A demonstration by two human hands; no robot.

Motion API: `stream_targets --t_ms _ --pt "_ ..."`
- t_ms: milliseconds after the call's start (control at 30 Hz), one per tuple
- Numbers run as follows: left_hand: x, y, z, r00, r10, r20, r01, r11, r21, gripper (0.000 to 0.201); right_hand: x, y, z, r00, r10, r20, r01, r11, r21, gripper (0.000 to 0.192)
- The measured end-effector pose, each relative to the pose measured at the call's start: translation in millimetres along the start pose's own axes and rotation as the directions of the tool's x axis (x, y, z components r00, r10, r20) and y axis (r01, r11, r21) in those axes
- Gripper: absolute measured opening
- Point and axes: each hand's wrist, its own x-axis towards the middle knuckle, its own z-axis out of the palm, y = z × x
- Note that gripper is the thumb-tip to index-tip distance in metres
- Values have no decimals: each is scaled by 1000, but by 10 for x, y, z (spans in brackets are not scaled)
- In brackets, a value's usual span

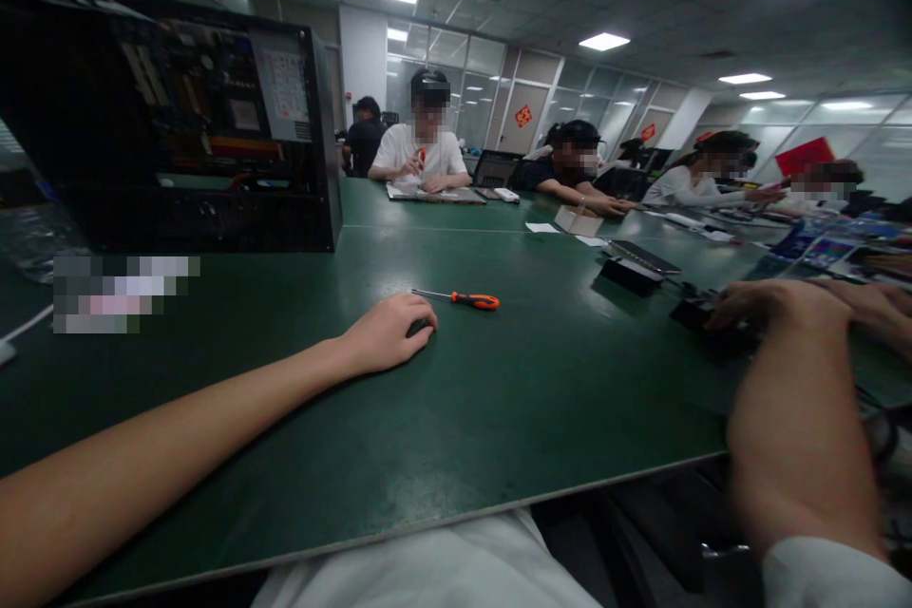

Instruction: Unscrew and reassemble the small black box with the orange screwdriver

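Observation:
My left hand (391, 332) rests palm down on the green table, its fingers curled over a small rounded black object (417, 328) that looks like a computer mouse. Just beyond those fingers lies a screwdriver (476, 301) with an orange and black handle, its shaft pointing left. Far to the right, my right hand (780, 304) reaches over the table with bent fingers at a dark object (712, 328). Blur and shadow hide what that object is and how it is gripped.
An open computer case (324, 142) stands at the left, with a clear plastic bottle (28, 228) near it. A black box-like item (631, 271) and a small cardboard box (579, 218) lie farther right. Several people sit around the table; another person's hand (873, 304) is beside my right arm.

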Motion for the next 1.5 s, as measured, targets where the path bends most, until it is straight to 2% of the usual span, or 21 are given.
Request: stream_targets --t_ms 67,133,233,300,367,433,500,567,633,733,800,900,967,1067,1133,1167,1233,1300,1367,1433,1500 --pt "2 -1 3 1000 -3 -2 3 1000 -11 17 -48 -63 -39 989 78 128 -80 997 7 15" --pt "6 -2 5 1000 -18 -6 18 999 -29 16 -82 -164 -104 980 64 190 -72 997 38 11" --pt "16 0 -1 994 -103 -32 99 989 -106 18 -120 -461 -230 972 -131 193 107 986 127 5" --pt "25 2 -12 981 -187 -59 171 962 -212 27 -197 -783 -306 929 -345 134 316 927 203 10" --pt "32 -6 -26 961 -261 -94 219 921 -324 41 -366 -1192 -349 782 -624 10 602 759 247 25" --pt "26 -28 -40 939 -315 -139 236 883 -406 58 -623 -1646 -338 546 -834 -72 824 521 222 30" --pt "4 -62 -54 921 -349 -172 239 855 -460 73 -922 -2087 -261 326 -943 -66 931 308 194 28" --pt "-33 -95 -69 915 -367 -167 243 832 -498 83 -1203 -2465 -126 151 -988 -46 974 141 175 25" --pt "-73 -114 -90 918 -373 -135 251 811 -529 85 -1414 -2744 44 40 -999 -19 984 36 172 27" --pt "-114 -105 -135 936 -346 -68 268 821 -504 62 -1538 -2944 291 -35 -996 -83 975 -52 216 29" --pt "-120 -85 -166 940 -339 -39 290 853 -435 47 -1491 -2939 422 -31 -980 -196 954 -88 287 31" --pt "-108 -63 -197 928 -372 -34 337 874 -350 47 -1279 -2798 564 99 -938 -333 942 -19 334 37" --pt "-97 -62 -203 923 -384 -36 352 875 -332 48 -1101 -2689 630 178 -935 -305 948 80 308 42" --pt "-82 -69 -198 924 -381 -32 349 874 -339 50 -878 -2602 698 170 -970 -175 951 115 288 40" --pt "-75 -71 -193 925 -378 -28 347 875 -338 50 -793 -2604 718 181 -965 -191 933 107 344 34" --pt "-72 -70 -191 926 -378 -29 347 876 -335 49 -771 -2614 715 214 -947 -238 913 107 393 33" --pt "-72 -62 -187 924 -380 -39 348 879 -325 48 -764 -2636 678 324 -880 -346 848 108 518 33" --pt "-78 -50 -181 923 -381 -54 347 884 -314 46 -803 -2646 598 434 -795 -423 766 79 637 35" --pt "-85 -34 -174 924 -376 -69 340 892 -297 45 -886 -2642 493 506 -714 -484 708 23 706 37" --pt "-87 -15 -168 924 -374 -75 340 896 -285 43 -1008 -2628 392 539 -626 -564 696 -46 717 37" --pt "-80 7 -168 923 -378 -73 344 894 -286 42 -1147 -2609 315 532 -551 -642 724 -97 683 35"
